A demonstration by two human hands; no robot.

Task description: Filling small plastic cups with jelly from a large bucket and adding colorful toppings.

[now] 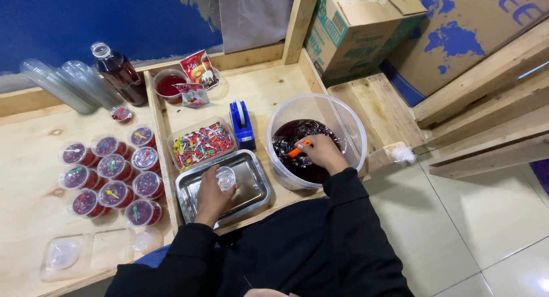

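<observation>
Standing over the wooden counter (pixel 34 159), the person has both hands busy. The left hand (pixel 210 195) curls round a small clear cup (pixel 226 178), fingers wrapped at its side, holding it upright just above the steel tray (pixel 251 171) that lies near the counter's front edge. The right hand (pixel 323 151) is down inside the big clear tub (pixel 343 125), pinching the orange handle of a scoop (pixel 299 148) whose far end sits in the dark red liquid (pixel 291 138); the tub stands just to the right of the tray, so cup and scoop are near each other but apart. Behind the tray sits a shallow clear box of coloured little spoons (pixel 203 143), and beside that a blue tape dispenser (pixel 242 123). To the left, past a wooden divider, a cluster of filled, lidded cups (pixel 111 174) stands together, each with a tiny spoon on top. Further back are a bottle of dark red syrup (pixel 121 75), stacks of clear empty cups (pixel 63 85) lying on their sides, and a small bowl of red liquid (pixel 169 84). Cardboard boxes (pixel 366 28) stand at the right rear.
</observation>
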